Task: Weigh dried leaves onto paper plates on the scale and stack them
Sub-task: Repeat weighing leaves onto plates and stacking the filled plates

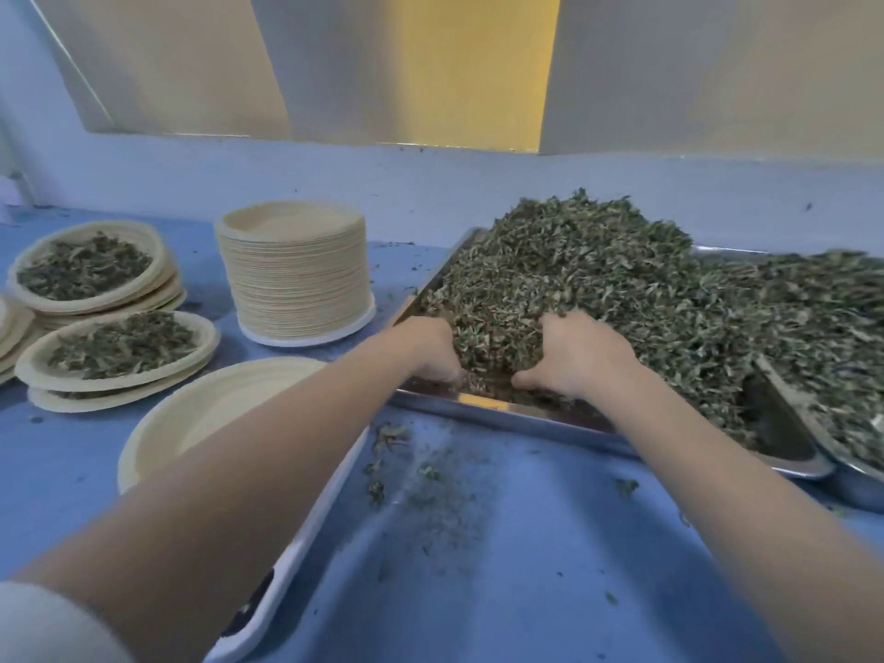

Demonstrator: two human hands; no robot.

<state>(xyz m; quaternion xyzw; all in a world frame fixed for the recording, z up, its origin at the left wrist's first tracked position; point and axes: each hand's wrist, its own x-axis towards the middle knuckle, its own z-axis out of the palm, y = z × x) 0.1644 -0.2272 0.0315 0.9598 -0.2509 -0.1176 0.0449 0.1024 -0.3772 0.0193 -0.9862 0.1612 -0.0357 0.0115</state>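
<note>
A blue table (526, 543) carries everything, and the metal tray (483, 410) on it serves as the landmark. The tray holds a tall heap of dried leaves (598, 279), and a second tray (856, 476) of leaves overlaps its right end, cut off by the frame edge. Both hands dig into the near edge of the heap: the left hand (430, 349) and the right hand (574, 354) face each other with a clump of leaves cupped between them, fingers curled into the pile, so most fingertips are buried and cannot be seen. Left of the tray stands a tall stack of empty plates (294, 270). Nearer than that stack, just left of the tray's near corner, an empty paper plate (191, 423) sits on the white scale (287, 567), which the left forearm largely hides; its display cannot be read. Farther left of the tray lie filled plates (115, 351) stacked in low piles. Loose crumbs (421, 476) scatter on the table before the tray.
</note>
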